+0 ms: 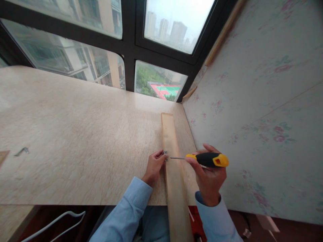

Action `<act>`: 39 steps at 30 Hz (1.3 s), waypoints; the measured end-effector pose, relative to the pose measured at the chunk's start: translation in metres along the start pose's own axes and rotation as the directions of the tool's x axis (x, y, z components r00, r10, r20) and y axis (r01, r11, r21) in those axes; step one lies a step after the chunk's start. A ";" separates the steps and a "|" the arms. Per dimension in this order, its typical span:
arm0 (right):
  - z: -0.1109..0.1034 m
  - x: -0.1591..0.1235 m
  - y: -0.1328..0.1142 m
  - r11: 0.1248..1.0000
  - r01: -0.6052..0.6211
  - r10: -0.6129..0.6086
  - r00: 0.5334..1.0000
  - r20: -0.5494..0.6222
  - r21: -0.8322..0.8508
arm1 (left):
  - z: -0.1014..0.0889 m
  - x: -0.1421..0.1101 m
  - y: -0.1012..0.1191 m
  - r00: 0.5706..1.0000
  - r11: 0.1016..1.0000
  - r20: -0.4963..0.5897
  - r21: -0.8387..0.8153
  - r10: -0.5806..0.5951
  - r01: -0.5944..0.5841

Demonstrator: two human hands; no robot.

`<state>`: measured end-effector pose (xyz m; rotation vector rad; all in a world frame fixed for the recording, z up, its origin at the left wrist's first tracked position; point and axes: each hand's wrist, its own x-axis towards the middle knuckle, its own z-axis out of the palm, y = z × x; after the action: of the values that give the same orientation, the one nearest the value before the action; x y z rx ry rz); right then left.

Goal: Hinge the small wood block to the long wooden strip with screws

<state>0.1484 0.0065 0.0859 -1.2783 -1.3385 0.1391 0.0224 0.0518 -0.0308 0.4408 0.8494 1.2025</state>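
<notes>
A long wooden board (174, 181) lies on the stone-look counter and sticks out past its front edge. My left hand (154, 165) pinches a small metal bracket (166, 156) against the board's left edge; much of the bracket is covered by the fingertips. In my right hand (210, 178) is a screwdriver (210, 159) with a yellow and black handle, held roughly level. Its thin shaft points left, and the tip is close to the bracket; I cannot tell whether they touch.
The counter (83, 141) runs along a dark-framed window (130, 64). A small bent metal piece (22, 151) lies at the far left. Flowered wallpaper covers the wall (252, 134) on the right. Below the front edge, a white bent tube (58, 222) shows at left.
</notes>
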 end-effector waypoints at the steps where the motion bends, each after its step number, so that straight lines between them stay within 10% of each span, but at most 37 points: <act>1: 0.000 0.002 0.000 1.000 -0.004 0.005 1.000 -0.013 0.017 | -0.001 0.000 0.000 1.000 1.000 -0.001 -0.004 -0.002 0.002; 24: 0.024 0.017 0.011 0.998 -0.058 0.063 0.973 0.222 -0.028 | 0.001 -0.004 0.005 1.000 1.000 -0.009 0.011 -0.011 0.011; 36: 0.012 0.029 -0.008 0.996 -0.038 -0.024 0.742 0.670 0.079 | -0.001 -0.002 0.002 1.000 1.000 -0.008 0.007 0.004 -0.004; 39: 0.011 0.029 -0.009 0.999 -0.021 -0.007 0.765 0.644 0.035 | -0.001 -0.002 0.002 1.000 1.000 0.007 -0.001 0.002 -0.002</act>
<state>0.1448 0.0300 0.1072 -1.2467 -1.9042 0.6631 0.0201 0.0500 -0.0298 0.4447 0.8420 1.2026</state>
